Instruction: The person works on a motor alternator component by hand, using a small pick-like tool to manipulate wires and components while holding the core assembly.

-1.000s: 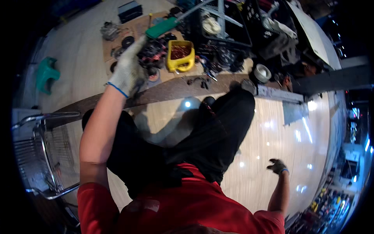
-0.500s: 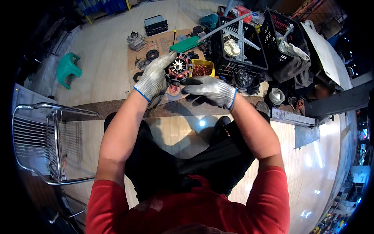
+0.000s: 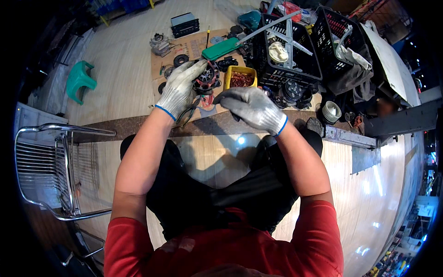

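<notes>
Head view, round part [image 3: 209,76], left hand [image 3: 180,87] at rim, gap, right hand [image 3: 254,110]

Pale floor [image 3: 117,48], 1 green stool [image 3: 79,79], 1 chrome chair [image 3: 44,166].

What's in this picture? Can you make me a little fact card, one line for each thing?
Left grip: gloved, beside a round red-and-black part; whether it grasps it is unclear
Right grip: gloved, fingers bent; can't tell if it holds anything
Yellow container: right of the round part, with reddish-brown bits inside
Cardboard: lies under many parts
Black crates: two, farther right
Green stool: far left
Metal chair: left, nearer the person
</notes>
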A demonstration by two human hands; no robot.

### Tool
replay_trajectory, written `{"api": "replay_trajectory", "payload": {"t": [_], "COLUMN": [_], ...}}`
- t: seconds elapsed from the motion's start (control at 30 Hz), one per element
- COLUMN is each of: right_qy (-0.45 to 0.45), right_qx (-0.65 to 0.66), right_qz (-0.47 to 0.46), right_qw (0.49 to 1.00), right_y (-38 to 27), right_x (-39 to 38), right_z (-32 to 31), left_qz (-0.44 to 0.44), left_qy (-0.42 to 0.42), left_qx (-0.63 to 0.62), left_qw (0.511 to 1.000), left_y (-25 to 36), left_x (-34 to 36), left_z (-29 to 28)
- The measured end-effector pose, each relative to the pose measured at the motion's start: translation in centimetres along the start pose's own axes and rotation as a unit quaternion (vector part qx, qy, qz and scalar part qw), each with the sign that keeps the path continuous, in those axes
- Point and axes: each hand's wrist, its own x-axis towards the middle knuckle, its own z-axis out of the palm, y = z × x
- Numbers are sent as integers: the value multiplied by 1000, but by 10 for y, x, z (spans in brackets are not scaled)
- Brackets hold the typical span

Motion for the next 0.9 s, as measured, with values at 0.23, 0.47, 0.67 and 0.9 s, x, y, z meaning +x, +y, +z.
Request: {"api": "replay_trajectory", "payload": {"t": [0.23,0.47,0.67,0.9], "right_qy": [39,121,-7,-37], "right_qx": [-253,-455,-294,19], "right_qz": [-154,-56,65,-64], "right_qw": [955,880,953,997], "right_y": [38,55,49,37], "right_x": [4,1,6,11], "right_z": [35,30,-5,1], "left_qz": [-9,-68,-63,-35], "left_qy": [36,48,14,12], "left_qx": [-166,-218,-188,-179], "left_qw": [985,972,980,983], "left_y": [-8,4,10,-7], "left_x": [9,13,4,9], "left_z": [8,-2,0,-8]}}
